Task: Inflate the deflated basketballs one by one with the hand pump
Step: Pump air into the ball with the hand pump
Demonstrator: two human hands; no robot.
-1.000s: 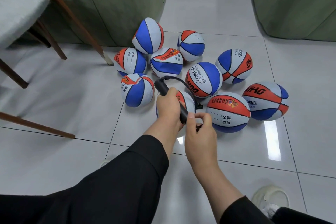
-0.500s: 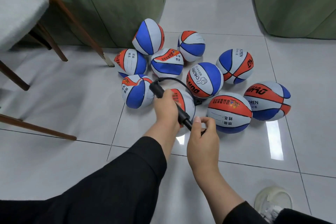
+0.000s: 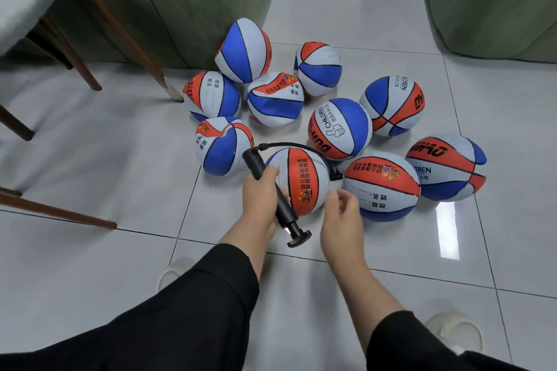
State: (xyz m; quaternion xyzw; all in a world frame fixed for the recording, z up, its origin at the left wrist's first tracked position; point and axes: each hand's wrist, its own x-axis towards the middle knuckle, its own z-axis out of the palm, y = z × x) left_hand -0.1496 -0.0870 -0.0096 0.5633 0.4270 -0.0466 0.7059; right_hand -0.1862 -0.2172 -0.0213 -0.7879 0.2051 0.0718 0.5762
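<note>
Holding the black hand pump (image 3: 272, 190) by its barrel, the left hand (image 3: 260, 197) has its fingers curled tight around it; the T-handle points toward the person. The right hand (image 3: 342, 220) is beside it, fingers loosely bent, holding nothing. The pump's hose (image 3: 297, 146) arcs over the nearest basketball (image 3: 303, 181) on the tiled floor (image 3: 90, 265). Behind lie eight more basketballs (image 3: 339, 128), some dented, before green seats (image 3: 180, 3).
</note>
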